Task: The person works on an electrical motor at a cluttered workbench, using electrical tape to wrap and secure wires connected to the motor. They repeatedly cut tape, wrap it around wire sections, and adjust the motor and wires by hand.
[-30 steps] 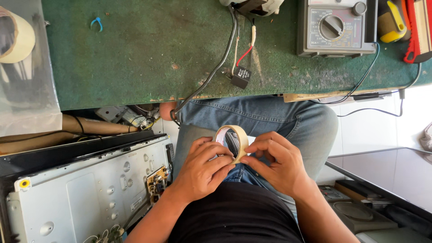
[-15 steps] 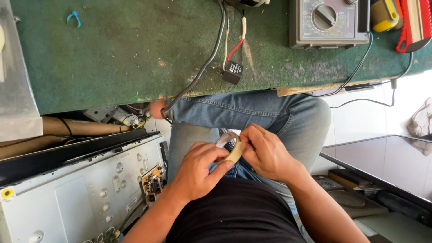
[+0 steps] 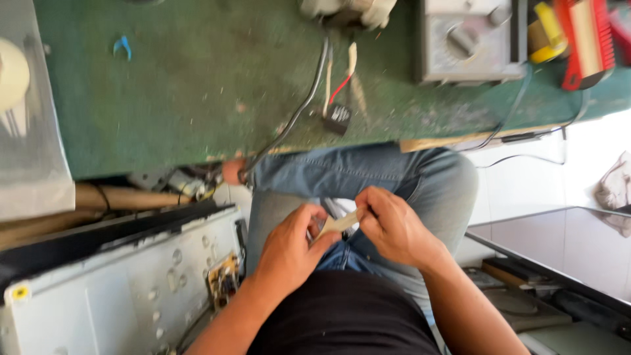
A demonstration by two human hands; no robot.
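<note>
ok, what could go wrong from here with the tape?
1. The tape roll is pinched edge-on between left hand and right hand over the lap, with no support under it; a slipped grip may drop it to the floor.
2. The frame is blurred, so the tape's loose end is unclear; it might fold and stick to itself.

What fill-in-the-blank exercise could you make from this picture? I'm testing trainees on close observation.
1. Both hands, left hand and right hand, hold a pale strip of ____ between them over the lap.
2. The workbench top is coloured ____.
3. The person's jeans are coloured ____.
4. The small black connector lies on the ____.

Missing words: tape; green; blue; workbench
</note>
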